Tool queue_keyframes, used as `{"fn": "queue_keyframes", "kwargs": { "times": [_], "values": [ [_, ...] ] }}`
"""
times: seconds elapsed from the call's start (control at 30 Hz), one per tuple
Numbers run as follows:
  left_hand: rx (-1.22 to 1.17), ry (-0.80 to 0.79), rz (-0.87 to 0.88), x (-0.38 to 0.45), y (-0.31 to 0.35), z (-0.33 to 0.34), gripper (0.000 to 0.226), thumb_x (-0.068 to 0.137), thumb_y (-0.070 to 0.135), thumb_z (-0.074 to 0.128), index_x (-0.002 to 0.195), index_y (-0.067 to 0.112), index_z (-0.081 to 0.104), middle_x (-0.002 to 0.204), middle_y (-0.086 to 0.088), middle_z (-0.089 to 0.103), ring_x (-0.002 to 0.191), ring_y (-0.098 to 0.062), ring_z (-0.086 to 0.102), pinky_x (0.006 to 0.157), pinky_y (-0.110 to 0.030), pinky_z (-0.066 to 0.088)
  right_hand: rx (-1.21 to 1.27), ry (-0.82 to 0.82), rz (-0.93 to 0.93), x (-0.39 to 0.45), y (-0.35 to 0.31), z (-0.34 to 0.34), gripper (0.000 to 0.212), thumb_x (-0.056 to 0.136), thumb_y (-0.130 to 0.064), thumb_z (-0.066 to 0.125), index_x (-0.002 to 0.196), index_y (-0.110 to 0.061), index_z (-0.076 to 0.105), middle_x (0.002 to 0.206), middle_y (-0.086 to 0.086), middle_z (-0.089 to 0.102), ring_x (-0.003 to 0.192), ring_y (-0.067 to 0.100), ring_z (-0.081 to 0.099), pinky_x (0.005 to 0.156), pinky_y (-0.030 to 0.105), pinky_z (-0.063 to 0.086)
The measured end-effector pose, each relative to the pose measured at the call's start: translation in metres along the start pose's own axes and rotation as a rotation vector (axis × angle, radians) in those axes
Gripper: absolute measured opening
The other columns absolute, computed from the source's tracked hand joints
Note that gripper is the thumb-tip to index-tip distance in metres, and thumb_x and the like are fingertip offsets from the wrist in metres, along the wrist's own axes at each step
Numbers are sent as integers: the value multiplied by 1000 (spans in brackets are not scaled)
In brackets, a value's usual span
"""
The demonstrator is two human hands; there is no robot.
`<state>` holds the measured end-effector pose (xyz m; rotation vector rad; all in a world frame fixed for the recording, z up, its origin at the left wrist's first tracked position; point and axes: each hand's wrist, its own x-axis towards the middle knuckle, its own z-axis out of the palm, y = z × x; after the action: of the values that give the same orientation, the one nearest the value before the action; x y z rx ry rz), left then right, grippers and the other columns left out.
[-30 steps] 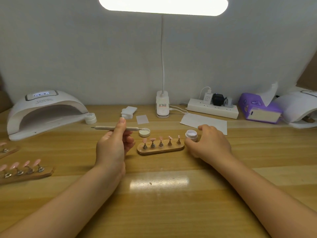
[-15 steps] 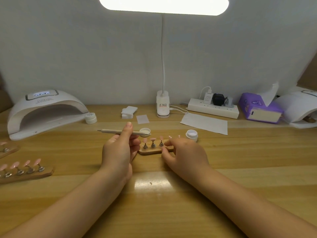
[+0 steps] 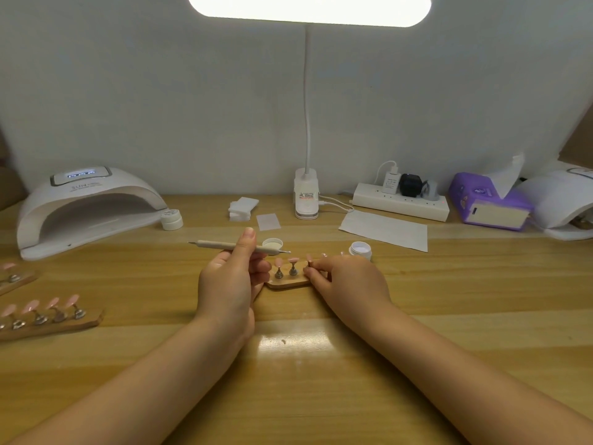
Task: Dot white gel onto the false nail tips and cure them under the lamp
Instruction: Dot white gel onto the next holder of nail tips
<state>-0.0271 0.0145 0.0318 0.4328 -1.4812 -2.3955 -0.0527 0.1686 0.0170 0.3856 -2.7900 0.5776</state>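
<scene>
A small wooden stand (image 3: 285, 283) with pink false nail tips (image 3: 292, 260) on metal pegs sits at the table's middle. My left hand (image 3: 229, 284) holds a dotting pen (image 3: 221, 245) level, its metal tip pointing right above the stand's left end. My right hand (image 3: 348, 279) covers the stand's right half, fingers curled round one of the pegs. The open jar of white gel (image 3: 360, 249) stands just behind my right hand, and its lid (image 3: 272, 243) lies behind the pen. The white curing lamp (image 3: 85, 208) is at the far left.
Two more wooden stands with pink tips (image 3: 48, 316) lie at the left edge. A closed white jar (image 3: 172, 219), wipe pads (image 3: 243, 208), a desk lamp base (image 3: 306, 198), paper sheet (image 3: 385, 229), power strip (image 3: 401, 202), purple tissue pack (image 3: 487, 203) and a second lamp (image 3: 564, 203) line the back.
My right hand left the gel jar, came left onto the stand's right half and took hold of a peg. My left hand with the pen drifted slightly right.
</scene>
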Motion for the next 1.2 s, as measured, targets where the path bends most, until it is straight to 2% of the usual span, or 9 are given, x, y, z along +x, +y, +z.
{"fn": "queue_keyframes", "kwargs": {
  "times": [0.13, 0.23, 0.37, 0.5, 0.67, 0.83, 0.97, 1.1, 1.2],
  "values": [
    [0, -6, -2, 0, 0, 0, 24, 88, 35, 66, 78, 13, 64, 55, 5, 62, 49, -3, 56, 50, -19, 47, 47, -8, -7, 1, 0, -2, 28, 97, -40, 49, 107, -28, 72, 94, -3, 70, 91, 15, 60, 73, 35, 52],
    [3, -6, -8, -1, 0, 0, 24, 88, 36, 67, 79, 13, 64, 54, 6, 62, 48, -3, 56, 51, -19, 48, 47, 4, -27, 0, -1, -2, 27, 97, -38, 49, 106, -28, 72, 92, -4, 71, 89, 14, 60, 71, 33, 51],
    [19, 0, -13, -2, 3, 0, 24, 88, 37, 65, 80, 15, 65, 54, 7, 62, 50, -3, 58, 62, -25, 51, 44, 73, -66, -6, -2, -4, 27, 96, -38, 49, 104, -29, 73, 88, -5, 71, 84, 12, 62, 67, 32, 51],
    [51, 5, -21, -2, 8, 0, 25, 88, 41, 65, 81, 18, 66, 55, 8, 61, 55, -5, 59, 74, -34, 53, 33, 73, -93, -12, -3, -7, 25, 95, -38, 49, 106, -31, 71, 90, -9, 72, 86, 9, 64, 70, 32, 53],
    [59, -8, -3, -5, 7, 2, 24, 87, 42, 65, 80, 19, 66, 55, 8, 61, 53, -3, 60, 67, -31, 50, 60, 69, -75, -12, -3, -7, 24, 94, -37, 50, 105, -30, 70, 91, -9, 71, 87, 9, 65, 71, 32, 53],
    [52, -12, -1, -3, 5, 1, 25, 88, 42, 63, 78, 20, 66, 57, 7, 64, 60, -6, 62, 74, -34, 50, 116, 73, -54, -10, -2, -6, 20, 93, -34, 53, 101, -28, 71, 89, -10, 71, 86, 9, 65, 72, 32, 53],
    [76, -18, 80, -3, 4, -1, 24, 91, 37, 62, 78, 18, 66, 58, 7, 65, 56, -3, 62, 66, -27, 46, 181, 96, -46, -10, -1, -6, 17, 91, -32, 56, 96, -27, 71, 86, -12, 70, 82, 7, 63, 71, 32, 52],
    [116, -41, 174, -3, 11, -1, 25, 93, 36, 59, 81, 16, 68, 62, 7, 66, 62, -5, 62, 68, -27, 47, 323, 163, -68, -9, 0, -10, 12, 90, -32, 62, 90, -26, 72, 79, -21, 65, 69, 4, 58, 69, 32, 51],
    [164, -100, 306, -9, 21, 2, 26, 95, 34, 56, 78, 21, 71, 67, 6, 67, 67, -7, 62, 67, -26, 48, 433, 191, -109, -6, -1, -15, 8, 87, -31, 66, 88, -26, 73, 77, -21, 65, 64, 6, 58, 70, 33, 51]
  ]
}}
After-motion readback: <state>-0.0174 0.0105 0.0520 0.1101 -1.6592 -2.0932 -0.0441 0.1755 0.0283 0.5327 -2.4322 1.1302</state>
